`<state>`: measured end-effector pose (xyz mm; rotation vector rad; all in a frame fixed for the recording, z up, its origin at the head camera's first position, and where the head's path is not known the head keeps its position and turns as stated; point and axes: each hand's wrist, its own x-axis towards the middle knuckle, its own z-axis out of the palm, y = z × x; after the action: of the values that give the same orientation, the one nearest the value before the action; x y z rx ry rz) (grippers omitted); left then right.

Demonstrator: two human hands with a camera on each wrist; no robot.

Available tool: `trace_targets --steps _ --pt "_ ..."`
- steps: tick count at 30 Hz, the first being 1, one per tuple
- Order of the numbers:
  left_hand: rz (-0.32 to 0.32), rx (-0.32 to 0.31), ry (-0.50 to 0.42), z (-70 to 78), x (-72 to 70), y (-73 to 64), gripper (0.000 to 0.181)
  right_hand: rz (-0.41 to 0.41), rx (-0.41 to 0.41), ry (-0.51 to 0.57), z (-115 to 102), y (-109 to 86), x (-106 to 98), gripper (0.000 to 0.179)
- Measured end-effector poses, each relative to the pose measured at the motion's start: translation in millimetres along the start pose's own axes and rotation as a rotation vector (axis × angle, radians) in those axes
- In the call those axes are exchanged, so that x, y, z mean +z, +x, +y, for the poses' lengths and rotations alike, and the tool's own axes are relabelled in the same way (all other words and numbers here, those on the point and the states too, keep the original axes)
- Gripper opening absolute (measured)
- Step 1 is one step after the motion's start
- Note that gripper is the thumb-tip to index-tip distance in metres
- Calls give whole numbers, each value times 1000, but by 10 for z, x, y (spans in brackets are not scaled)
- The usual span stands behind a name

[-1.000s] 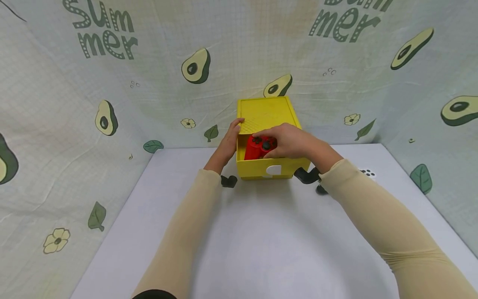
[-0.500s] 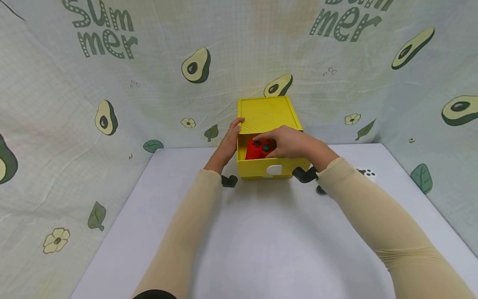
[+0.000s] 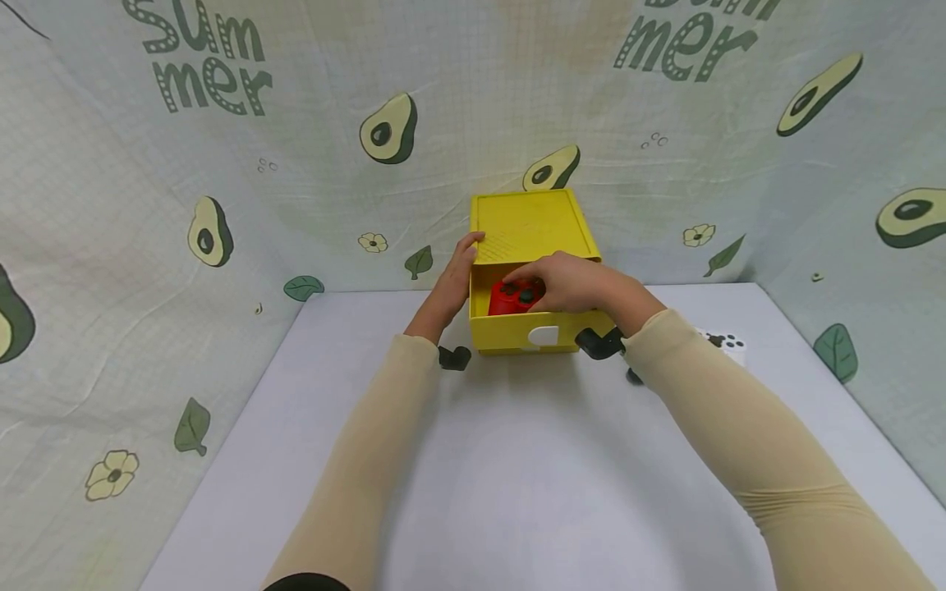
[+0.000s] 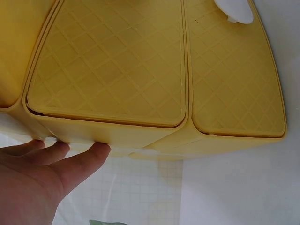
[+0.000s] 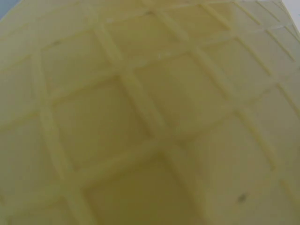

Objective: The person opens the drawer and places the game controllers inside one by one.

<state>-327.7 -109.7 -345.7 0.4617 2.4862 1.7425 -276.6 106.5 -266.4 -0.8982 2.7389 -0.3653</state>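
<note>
A yellow drawer unit (image 3: 532,226) stands at the back of the table, with its upper drawer (image 3: 502,332) pulled out. Inside that drawer sits a red game controller (image 3: 505,301), gripped by my right hand (image 3: 572,281), which covers its right part. My left hand (image 3: 452,287) steadies the unit's left side with fairly straight fingers. In the left wrist view, the fingertips of the left hand (image 4: 33,180) touch the casing beside a lattice-patterned drawer front (image 4: 108,65). Only a blurred yellow lattice panel (image 5: 183,89) fills the right wrist view; the right hand is hidden there.
On the white table (image 3: 547,460), a white object with black dots (image 3: 732,343) lies right of the unit, partly behind my right sleeve (image 3: 732,427). Black wrist pieces (image 3: 600,344) hang under both wrists. A patterned cloth (image 3: 318,148) rises behind the table.
My right hand has lowered the red game controller a little deeper into the drawer, and its forearm has shifted slightly left. More of the white object shows. The left hand stays in place.
</note>
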Motion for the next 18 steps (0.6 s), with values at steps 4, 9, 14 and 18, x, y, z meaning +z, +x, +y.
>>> trace_targets --steps 4,9,14,18 --pt "24 11 3 -38 18 7 45 -9 5 4 -9 -6 -6 55" --pt "35 26 -11 -41 34 1 46 -7 10 17 -2 -39 -27 54" --pt "36 35 -40 -28 49 -5 45 21 -11 53 36 -98 -44 52" --pt "36 31 -50 -12 49 -9 45 52 -21 84 59 -164 -59 51"
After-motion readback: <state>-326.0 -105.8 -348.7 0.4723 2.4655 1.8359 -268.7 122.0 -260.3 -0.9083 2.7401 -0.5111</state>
